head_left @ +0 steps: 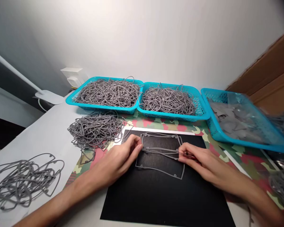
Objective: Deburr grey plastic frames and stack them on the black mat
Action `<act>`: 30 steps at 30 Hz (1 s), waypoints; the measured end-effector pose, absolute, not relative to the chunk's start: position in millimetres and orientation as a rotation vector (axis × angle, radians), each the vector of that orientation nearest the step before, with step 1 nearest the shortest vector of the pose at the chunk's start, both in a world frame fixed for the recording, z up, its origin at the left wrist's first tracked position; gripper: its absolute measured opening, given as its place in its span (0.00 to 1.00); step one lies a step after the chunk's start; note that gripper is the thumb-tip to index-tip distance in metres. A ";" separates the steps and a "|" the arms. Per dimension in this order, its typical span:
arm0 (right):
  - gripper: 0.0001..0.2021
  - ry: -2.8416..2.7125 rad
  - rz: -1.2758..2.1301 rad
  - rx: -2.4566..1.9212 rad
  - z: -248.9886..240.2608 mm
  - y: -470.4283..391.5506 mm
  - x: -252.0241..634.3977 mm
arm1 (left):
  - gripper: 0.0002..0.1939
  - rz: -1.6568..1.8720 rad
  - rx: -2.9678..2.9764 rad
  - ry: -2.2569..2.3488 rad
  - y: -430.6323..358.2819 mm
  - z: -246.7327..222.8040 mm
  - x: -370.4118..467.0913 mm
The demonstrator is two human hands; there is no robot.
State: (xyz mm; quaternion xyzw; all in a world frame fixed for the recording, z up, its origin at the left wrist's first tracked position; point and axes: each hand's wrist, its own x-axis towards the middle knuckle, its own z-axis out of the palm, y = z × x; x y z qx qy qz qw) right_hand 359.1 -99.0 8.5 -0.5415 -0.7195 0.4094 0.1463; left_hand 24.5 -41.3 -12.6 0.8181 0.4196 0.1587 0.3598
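Observation:
Over a black mat (165, 198), my left hand (130, 151) and my right hand (194, 157) pinch opposite sides of thin grey rubber gaskets (159, 152). These are rectangular loops with small round tabs at their corners. Several strands stretch between my fingers at mid-height. One loop section extends toward the far edge of the mat, and another hangs or lies on the near side, slightly bowed. Both hands have thumb and fingers closed on the strands. How many gaskets are held is hard to tell, since the strands overlap.
Two blue baskets (104, 108) (172, 116) heaped with grey gaskets stand by the wall. A third blue basket (217, 132) at right holds plastic bags of flat grey pieces. Loose gasket piles (96, 129) (26, 179) lie at left. A cardboard box (272, 78) stands at far right.

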 end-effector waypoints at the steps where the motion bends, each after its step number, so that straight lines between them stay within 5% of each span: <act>1: 0.14 -2.047 1.166 -1.557 8.4 -99.2 360.4 | 0.11 0.421 2.074 1.105 -42.5 -15.0 26.8; 13: 0.16 -1.588 0.778 -1.554 -16.0 -85.4 347.9 | 0.12 0.582 1.920 1.174 -32.2 -18.6 44.0; 30: 0.21 -1.546 0.649 -1.576 -33.1 -66.8 340.6 | 0.07 0.387 2.198 1.576 -24.0 -14.7 58.9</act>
